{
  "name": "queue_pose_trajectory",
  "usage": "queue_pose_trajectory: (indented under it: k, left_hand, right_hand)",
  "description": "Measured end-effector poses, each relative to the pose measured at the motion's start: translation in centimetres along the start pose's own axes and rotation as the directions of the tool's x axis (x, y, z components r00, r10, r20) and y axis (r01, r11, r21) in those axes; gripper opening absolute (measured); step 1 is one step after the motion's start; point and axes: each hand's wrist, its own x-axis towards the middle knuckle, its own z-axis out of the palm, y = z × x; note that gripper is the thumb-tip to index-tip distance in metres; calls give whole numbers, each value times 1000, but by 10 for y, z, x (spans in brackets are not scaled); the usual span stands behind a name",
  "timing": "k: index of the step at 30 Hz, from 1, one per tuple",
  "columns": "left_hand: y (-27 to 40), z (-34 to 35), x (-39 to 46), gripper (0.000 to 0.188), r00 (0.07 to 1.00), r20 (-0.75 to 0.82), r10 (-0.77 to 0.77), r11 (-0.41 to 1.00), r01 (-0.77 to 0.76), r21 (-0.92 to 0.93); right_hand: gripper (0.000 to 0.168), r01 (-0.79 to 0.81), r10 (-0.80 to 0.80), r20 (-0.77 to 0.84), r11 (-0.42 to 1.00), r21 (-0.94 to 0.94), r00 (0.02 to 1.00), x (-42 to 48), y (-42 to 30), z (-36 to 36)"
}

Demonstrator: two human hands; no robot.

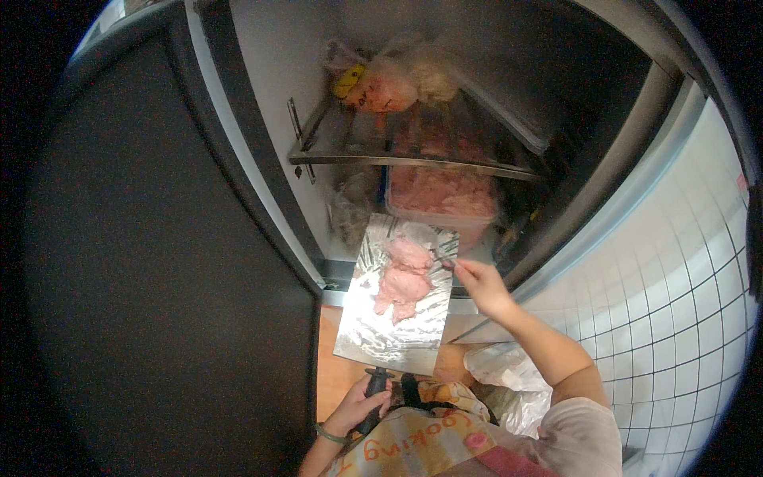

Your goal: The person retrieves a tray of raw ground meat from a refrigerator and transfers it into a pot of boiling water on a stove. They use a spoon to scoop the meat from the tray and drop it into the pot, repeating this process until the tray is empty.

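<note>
My left hand (365,400) is closed around the black handle (376,384) of a flat, shiny metal plate (387,349). Two joined lumps of smooth pink paste (405,285), which looks like ground meat, lie on the plate, with smears around them. At the plate's right edge, my right hand (487,287) pinches a thin utensil (444,260). Its tip is by the upper lump, too small to identify. Behind the far end of the plate, inside an open refrigerator, stands a clear plastic tub (441,206) of similar pink paste.
A wire shelf (405,160) above the tub bears a plastic bag with orange contents (381,89). The dark open door (179,268) rises close on my left. White tiled wall (667,334) borders the right. Clear plastic bags (518,393) lie low beside me.
</note>
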Motion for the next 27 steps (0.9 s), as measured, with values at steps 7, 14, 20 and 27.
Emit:
queue_pose_trajectory:
  k: [7, 14, 20, 27]
  left_hand:
    - [0, 3, 0, 12, 1000, 7, 8, 1000, -8, -5]
    - [-3, 7, 0, 11, 1000, -9, -5, 999, 5, -35]
    - [-4, 12, -1, 11, 999, -53, 8, 999, -10, -39]
    - [-1, 23, -5, 12, 996, -93, 8, 999, -12, -49]
  right_hand:
    - [22, -6, -144, -197, 794, -608, 970, 65, -11, -66]
    - [25, 89, -412, -49, 308, -947, 910, 168, 5, -58]
    - [33, 16, -381, -187, 471, -882, 905, 196, 14, -32]
    - [45, 40, -251, -87, 461, -887, 964, 197, 14, -54]
